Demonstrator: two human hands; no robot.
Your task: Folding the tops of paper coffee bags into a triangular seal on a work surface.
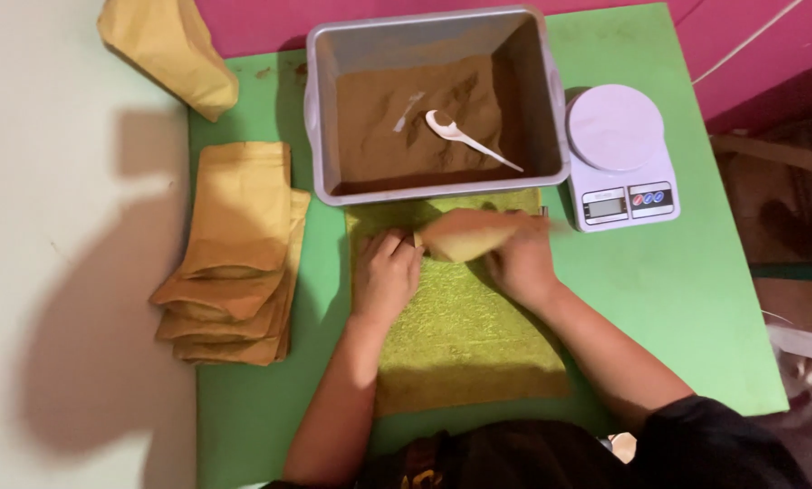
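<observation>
Both hands grip one blurred tan paper pouch (467, 235) on a textured green cloth (460, 335) mid-table, just below the tub; left hand (386, 272) pinches its left end, right hand (519, 263) closes over its right; one grey plastic tub (320, 118) at the far edge holds brown powder (379, 127) and one white spoon (465, 136); one round-topped white scale (619, 154) beside it; flat pouches (234, 254) stacked by the left edge, count unclear.

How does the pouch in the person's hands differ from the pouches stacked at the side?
The held pouch is one pouch, lifted over the green cloth between the left hand and right hand; the stacked pouches are many, lying untouched on the table. The held pouch is blurred; the stacked pouches look sharp. Both are tan-yellow.
</observation>
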